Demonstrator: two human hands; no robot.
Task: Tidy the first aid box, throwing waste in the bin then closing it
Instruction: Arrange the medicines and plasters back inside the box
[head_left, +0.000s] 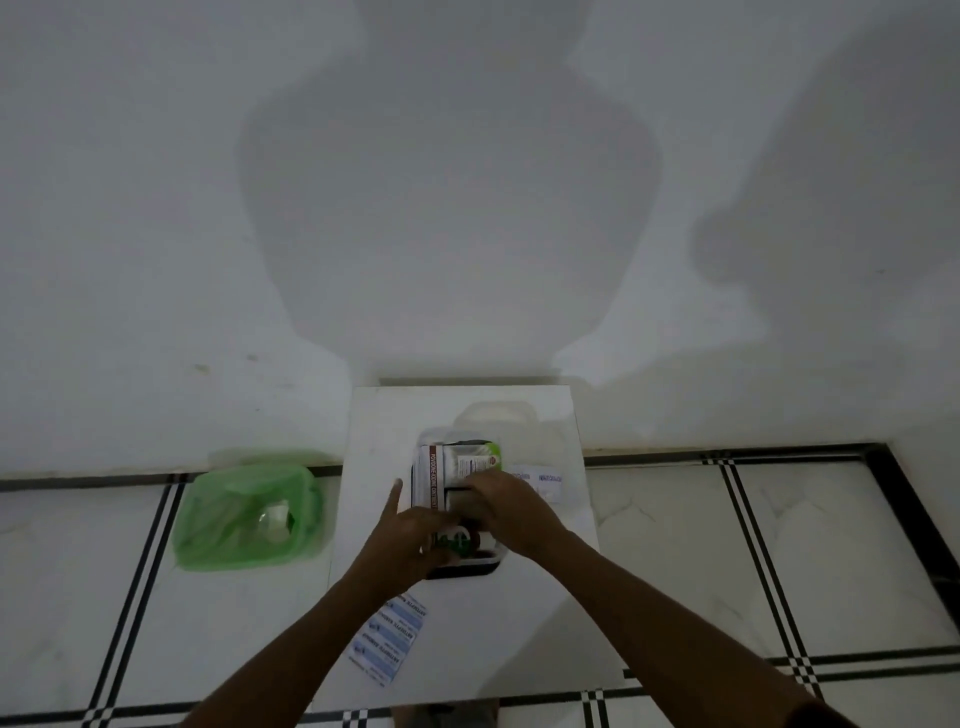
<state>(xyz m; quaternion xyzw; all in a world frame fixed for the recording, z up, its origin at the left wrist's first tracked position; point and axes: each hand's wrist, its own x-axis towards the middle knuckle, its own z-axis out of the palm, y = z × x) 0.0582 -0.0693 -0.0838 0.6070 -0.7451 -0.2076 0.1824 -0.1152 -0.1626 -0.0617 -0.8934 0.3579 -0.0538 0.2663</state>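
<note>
The first aid box (467, 570), dark-rimmed and open, sits on a small white table (545, 597). Its clear lid (493, 413) lies just behind it. Inside are a white carton with a red stripe (434, 478) and a green-and-white pack (480, 452). My left hand (410, 540) is over the box's near left part, fingers curled around a small bottle with a green label (453, 540). My right hand (506, 512) reaches in from the right, fingers down among the contents; what it grips is hidden. A bin with a green liner (249, 512) stands on the floor to the left.
A strip of blue-and-white bandage packets (389, 642) lies on the table's near left. More white packets (540, 480) lie right of the box. The table stands against a white wall; the tiled floor with black lines spreads to both sides.
</note>
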